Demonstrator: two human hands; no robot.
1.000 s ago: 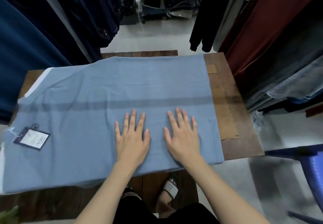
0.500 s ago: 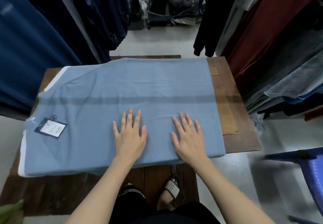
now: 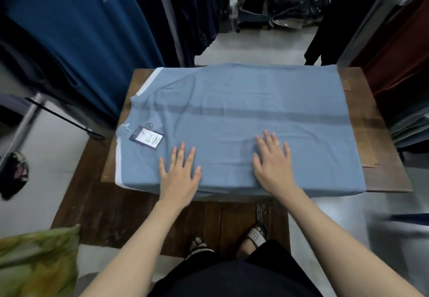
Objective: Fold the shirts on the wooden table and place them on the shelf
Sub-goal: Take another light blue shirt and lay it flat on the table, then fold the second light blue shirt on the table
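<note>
Wooden table (image 3: 385, 176) bears blue shirt (image 3: 243, 111); left hand (image 3: 180, 176), right hand (image 3: 272, 169) flat, fingers spread.

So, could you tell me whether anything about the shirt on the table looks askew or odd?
Nothing stands out. The blue shirt lies flat on the wooden table, its tag resting on top near the collar, under both flat hands, left and right.

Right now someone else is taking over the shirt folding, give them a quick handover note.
Left hand: open, flat on the shirt, near its front edge.
Right hand: open, flat on the shirt, beside the left.
The blue shirt lies spread on the wooden table, price tag at the left end.
Done: shirt laid out flat.
Left: finish folding, then carry it to the shelf, which is not in view.
</note>
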